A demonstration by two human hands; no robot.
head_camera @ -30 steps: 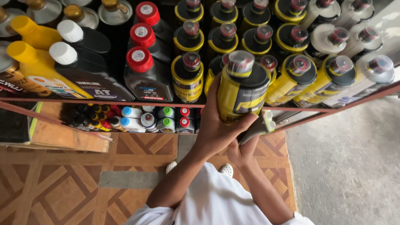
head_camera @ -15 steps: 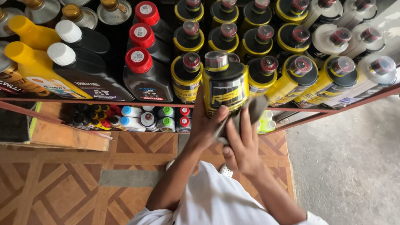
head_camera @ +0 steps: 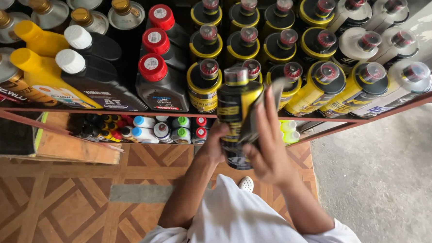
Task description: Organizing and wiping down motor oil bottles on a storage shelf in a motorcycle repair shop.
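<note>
We hold a black and yellow oil bottle [head_camera: 236, 116] upright in front of the shelf's red metal front rail [head_camera: 79, 111], its dark cap level with the front row of matching bottles. Our left hand [head_camera: 216, 145] is wrapped around the bottle's lower left side, gripping it, while our right hand [head_camera: 268, 143] lies flat against its right side with fingers stretched up, pressing a grey cloth [head_camera: 266, 104] to the label. The bottle is clear of the rail, and free room lies mostly to the right over the grey concrete floor [head_camera: 383, 177]; on the left a wooden ledge [head_camera: 76, 149] juts out over the patterned tile floor [head_camera: 59, 206]. Behind the rail, black bottles with red caps [head_camera: 162, 82] stand left of centre, yellow bottles with yellow caps [head_camera: 41, 75] farther left, and white bottles [head_camera: 394, 87] at the right end. Below the rail, small bottles with coloured caps [head_camera: 148, 131] crowd the lower shelf.
</note>
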